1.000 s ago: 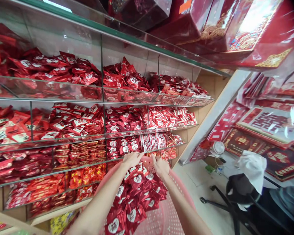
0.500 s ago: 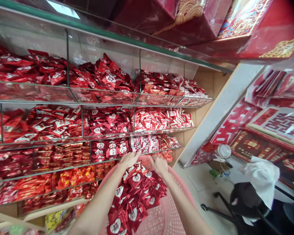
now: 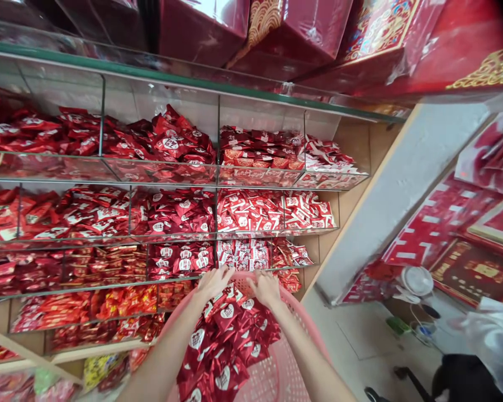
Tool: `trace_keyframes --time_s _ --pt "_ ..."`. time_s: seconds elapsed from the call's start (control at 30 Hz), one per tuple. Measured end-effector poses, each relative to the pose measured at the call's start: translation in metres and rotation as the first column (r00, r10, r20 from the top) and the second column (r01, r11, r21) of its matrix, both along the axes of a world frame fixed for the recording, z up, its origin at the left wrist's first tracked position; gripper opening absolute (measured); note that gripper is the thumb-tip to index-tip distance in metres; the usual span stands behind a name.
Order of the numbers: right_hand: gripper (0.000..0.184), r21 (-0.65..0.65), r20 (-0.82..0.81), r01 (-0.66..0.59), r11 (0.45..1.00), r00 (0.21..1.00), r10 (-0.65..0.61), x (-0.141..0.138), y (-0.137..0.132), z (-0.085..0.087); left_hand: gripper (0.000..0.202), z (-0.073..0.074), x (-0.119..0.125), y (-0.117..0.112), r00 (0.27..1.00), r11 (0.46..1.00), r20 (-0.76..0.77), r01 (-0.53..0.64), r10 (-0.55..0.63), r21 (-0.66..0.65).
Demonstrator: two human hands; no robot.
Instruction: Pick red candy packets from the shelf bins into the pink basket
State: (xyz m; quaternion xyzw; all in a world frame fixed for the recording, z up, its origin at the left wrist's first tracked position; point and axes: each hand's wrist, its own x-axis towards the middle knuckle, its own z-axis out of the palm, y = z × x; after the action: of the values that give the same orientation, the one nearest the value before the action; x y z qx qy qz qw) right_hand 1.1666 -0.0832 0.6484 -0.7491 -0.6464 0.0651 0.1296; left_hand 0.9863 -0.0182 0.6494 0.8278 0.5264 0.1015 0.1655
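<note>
A round pink plastic basket (image 3: 291,363) with perforated walls is below me, in front of the shelves. Dark red candy packets (image 3: 230,346) with white heart-shaped labels are heaped in its left and middle part. My left hand (image 3: 213,283) is closed on the far rim, left of its middle. A short way along the same rim, my right hand (image 3: 266,287) is closed too, with fingers bent over the edge. Both forearms reach across the basket, one on each side of the packets. The undersides of the fingers are hidden.
Glass-fronted shelves (image 3: 159,174) full of red packets in divided compartments rise ahead. Large red boxes (image 3: 293,39) sit on the glass shelf overhead. To the right are a white wall end (image 3: 360,223), red printed goods and a black chair (image 3: 465,379) on the tiled floor.
My view has shifted, so the chair and right-hand goods sit farther right and more of the overhead boxes shows. Both hands stay at the basket's far rim.
</note>
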Motion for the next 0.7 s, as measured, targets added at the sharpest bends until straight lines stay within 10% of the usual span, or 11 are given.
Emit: trace_keyframes --time_s 0.47,0.7 --pt "0.033 0.052 -0.144 -0.019 0.998 0.989 0.026 0.007 0.008 -0.007 0.066 -0.002 -0.003 -0.003 0.997 0.999 0.065 -0.032 0.031 0.009" --pt "0.028 0.461 -0.326 0.023 0.887 0.934 0.145 0.018 0.015 0.045 0.065 -0.006 -0.004 0.002 0.992 0.997 0.098 -0.076 0.076 -0.007"
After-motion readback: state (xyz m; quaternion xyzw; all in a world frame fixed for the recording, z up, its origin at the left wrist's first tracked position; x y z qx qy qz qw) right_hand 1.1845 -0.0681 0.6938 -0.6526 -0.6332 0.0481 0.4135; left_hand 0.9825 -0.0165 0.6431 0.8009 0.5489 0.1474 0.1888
